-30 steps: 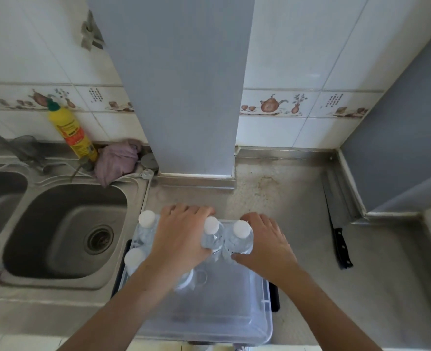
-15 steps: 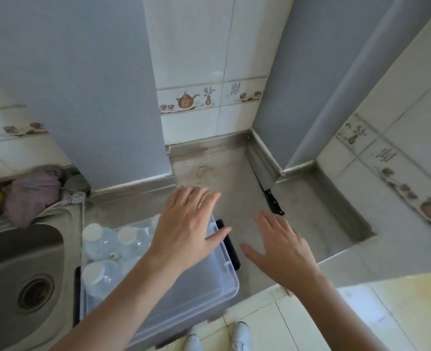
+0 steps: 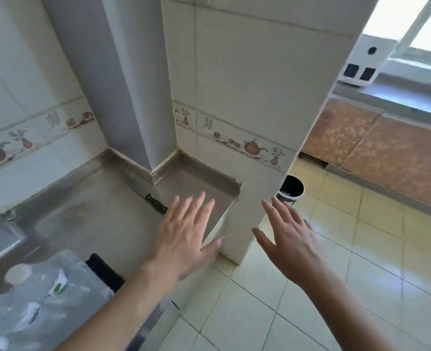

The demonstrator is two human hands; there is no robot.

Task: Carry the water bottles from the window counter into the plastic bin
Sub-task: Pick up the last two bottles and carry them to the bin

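The clear plastic bin (image 3: 100, 288) sits at the lower left on the steel counter, with a black handle at its right end. Water bottles (image 3: 45, 287) with white caps lie inside it, blurred. My left hand (image 3: 186, 231) hovers over the counter's right end, fingers spread, holding nothing. My right hand (image 3: 293, 239) is out over the floor in front of a tiled pillar, also spread and empty. The window counter (image 3: 396, 97) shows at the far upper right; no bottles are visible on it.
A black-handled knife (image 3: 155, 203) lies on the steel counter (image 3: 88, 214) just beyond my left hand. The tiled pillar (image 3: 255, 102) stands between me and the window. A dark bucket (image 3: 291, 190) sits on the tiled floor behind it. A white box (image 3: 361, 64) stands on the window counter.
Both hands let go of the bottles in the bin and lifted away open. The view has swung right, from the sink and bin toward the pillar, floor and window.
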